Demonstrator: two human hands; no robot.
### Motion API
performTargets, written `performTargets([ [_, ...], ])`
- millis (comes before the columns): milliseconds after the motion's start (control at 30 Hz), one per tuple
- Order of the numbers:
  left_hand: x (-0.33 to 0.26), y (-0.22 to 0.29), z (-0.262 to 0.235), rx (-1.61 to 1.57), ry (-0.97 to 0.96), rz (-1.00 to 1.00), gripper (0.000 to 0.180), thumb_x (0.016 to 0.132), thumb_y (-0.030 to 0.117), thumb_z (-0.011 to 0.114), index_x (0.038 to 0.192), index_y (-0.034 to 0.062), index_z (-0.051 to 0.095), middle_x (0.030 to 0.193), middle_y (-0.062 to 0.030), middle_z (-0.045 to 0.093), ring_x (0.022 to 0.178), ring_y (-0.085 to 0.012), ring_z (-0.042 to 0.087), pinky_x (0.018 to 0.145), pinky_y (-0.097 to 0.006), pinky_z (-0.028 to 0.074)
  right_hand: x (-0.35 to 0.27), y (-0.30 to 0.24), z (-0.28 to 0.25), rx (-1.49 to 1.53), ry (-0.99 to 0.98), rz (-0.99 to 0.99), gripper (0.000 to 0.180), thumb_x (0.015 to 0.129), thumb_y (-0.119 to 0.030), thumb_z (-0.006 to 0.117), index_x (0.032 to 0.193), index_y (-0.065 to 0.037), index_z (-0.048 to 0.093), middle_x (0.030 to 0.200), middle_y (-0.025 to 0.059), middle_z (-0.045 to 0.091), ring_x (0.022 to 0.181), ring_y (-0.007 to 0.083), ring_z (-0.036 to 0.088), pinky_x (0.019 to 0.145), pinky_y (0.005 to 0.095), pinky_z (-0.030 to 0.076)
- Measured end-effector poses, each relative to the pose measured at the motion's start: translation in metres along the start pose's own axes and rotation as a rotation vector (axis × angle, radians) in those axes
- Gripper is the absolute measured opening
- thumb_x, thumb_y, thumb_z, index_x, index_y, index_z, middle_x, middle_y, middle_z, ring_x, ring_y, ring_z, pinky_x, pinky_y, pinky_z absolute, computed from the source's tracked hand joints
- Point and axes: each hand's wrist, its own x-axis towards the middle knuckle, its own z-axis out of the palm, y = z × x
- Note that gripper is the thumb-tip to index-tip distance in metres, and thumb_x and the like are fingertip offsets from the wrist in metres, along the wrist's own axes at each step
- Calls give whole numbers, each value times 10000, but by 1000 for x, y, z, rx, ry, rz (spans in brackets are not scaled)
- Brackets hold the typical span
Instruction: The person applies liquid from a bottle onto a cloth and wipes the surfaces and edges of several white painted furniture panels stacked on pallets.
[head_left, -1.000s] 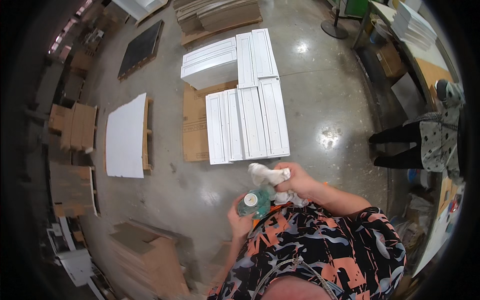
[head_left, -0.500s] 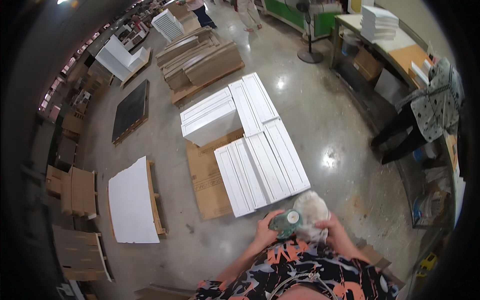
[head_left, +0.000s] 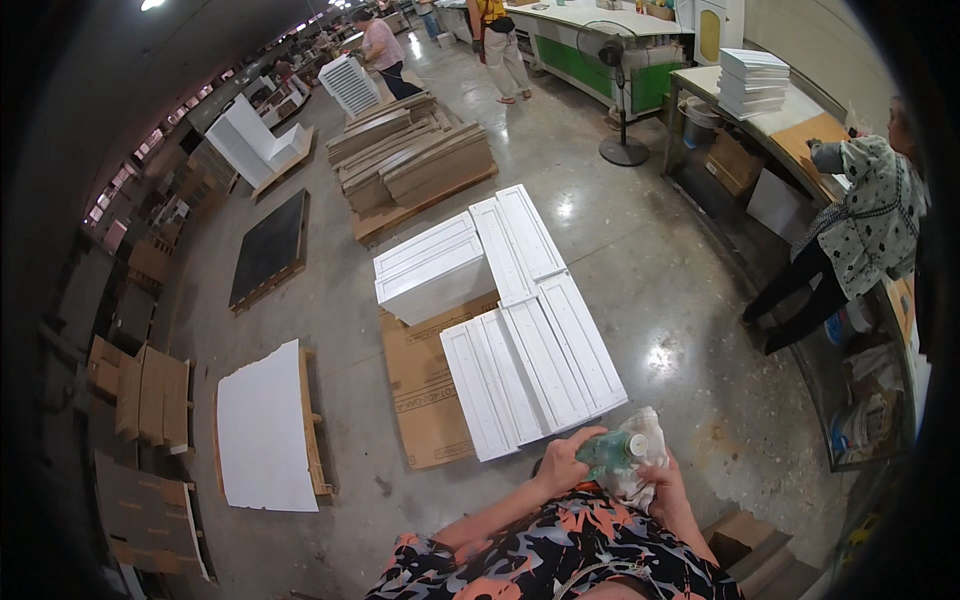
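Observation:
My left hand [head_left: 563, 463] is wrapped round a greenish clear bottle [head_left: 606, 452] with a white cap, tipped so its top leans toward the right. A crumpled white rag [head_left: 648, 440] is bunched in my right hand [head_left: 668, 487], against the bottle's capped end. Just beyond my hands stand stacks of white panelled boards [head_left: 540, 350], their faces grooved into long strips. They rest on a flat brown cardboard sheet [head_left: 415, 400], part of which shows at the left.
Left lie a white sheet on a pallet [head_left: 268, 430] and a dark board [head_left: 268, 250]. Stacked brown boards [head_left: 420, 155] stand farther off. At right, a co-worker [head_left: 860, 210] bends at a workbench [head_left: 800, 120] near a standing fan [head_left: 622, 150]. An open carton [head_left: 745, 540] sits beside me.
The bottle has tilted to the right, its cap now against the rag. My view has lifted, showing more of the far room. The co-worker's arm now shows on the bench.

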Motion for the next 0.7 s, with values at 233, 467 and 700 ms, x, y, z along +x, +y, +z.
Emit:
performTargets([
  [233,12,11,25,6,-32,48,502,706,-13,665,1195,77,597,1013,-130,696,923,-189,674,809,-296,512,-20,-18,-39,-93,-184,2,750,616,-27,731,1312,22,455,1155,128,617,1014,248,627,903,377,506],
  [467,5,23,34,-27,-74,54,501,705,17,673,1194,101,605,971,-151,701,889,-223,688,787,-325,525,1,-9,-47,-82,-79,0,487,681,74,640,1163,36,585,1028,108,667,901,218,661,807,343,532],
  [700,34,42,5,325,40,285,488,686,-5,635,1170,61,635,1028,-168,690,966,-286,677,857,-346,520,4,-44,-37,238,3,-131,484,736,48,570,1216,55,508,1046,164,634,898,277,676,792,388,582],
])
